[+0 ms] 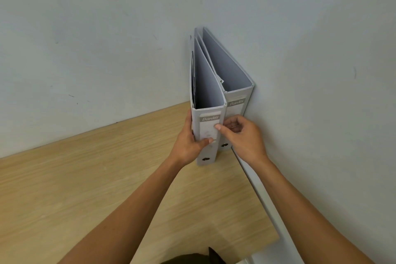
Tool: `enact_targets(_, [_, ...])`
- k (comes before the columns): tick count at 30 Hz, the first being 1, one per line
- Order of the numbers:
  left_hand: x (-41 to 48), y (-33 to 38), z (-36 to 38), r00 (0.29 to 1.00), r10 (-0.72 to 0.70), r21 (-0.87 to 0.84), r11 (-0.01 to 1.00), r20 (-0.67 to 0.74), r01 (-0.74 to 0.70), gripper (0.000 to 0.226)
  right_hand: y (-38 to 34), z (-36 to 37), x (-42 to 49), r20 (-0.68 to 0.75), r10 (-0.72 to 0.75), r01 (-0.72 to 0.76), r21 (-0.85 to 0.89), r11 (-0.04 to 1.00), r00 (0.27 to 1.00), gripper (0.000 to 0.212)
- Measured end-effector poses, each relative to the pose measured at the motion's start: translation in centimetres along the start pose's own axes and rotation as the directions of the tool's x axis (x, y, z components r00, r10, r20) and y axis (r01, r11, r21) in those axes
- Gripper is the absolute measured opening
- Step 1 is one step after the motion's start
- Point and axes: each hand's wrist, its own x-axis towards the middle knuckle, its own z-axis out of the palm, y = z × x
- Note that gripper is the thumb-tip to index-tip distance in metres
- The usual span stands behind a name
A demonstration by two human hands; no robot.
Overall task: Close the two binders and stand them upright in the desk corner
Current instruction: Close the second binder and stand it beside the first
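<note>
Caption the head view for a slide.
Both hands steady the nearer binder beside the corner binder on the desk.

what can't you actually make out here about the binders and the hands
Head view only:
- Left binder: its left cover is hidden behind the left hand, so the fingers there are unseen.
- Right binder: its lower spine is partly covered by the right hand.
- Writing on the spine labels below the brand name: too faint to read.
- Contents inside the binders: dark and edge-on.
</note>
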Motion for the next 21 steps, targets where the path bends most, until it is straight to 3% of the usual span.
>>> enact_targets(10, [1.9, 0.8, -0.1, 0.994, 0.019, 0.087, 0.996, -0.106, -0.01, 0.087, -0.4, 0.6, 2.6, -0.109, -0.072, 0.049, -0.201, 0.978, 0.991, 0.03])
enact_targets(21, [1.6, 1.6, 0.0, 0.993, -0.045, 0.122, 0.991, -0.105, 0.058, 0.088, -0.8, 0.2, 2.2, -0.091, -0.073, 0.05, -0.228, 0.972, 0.993, 0.025])
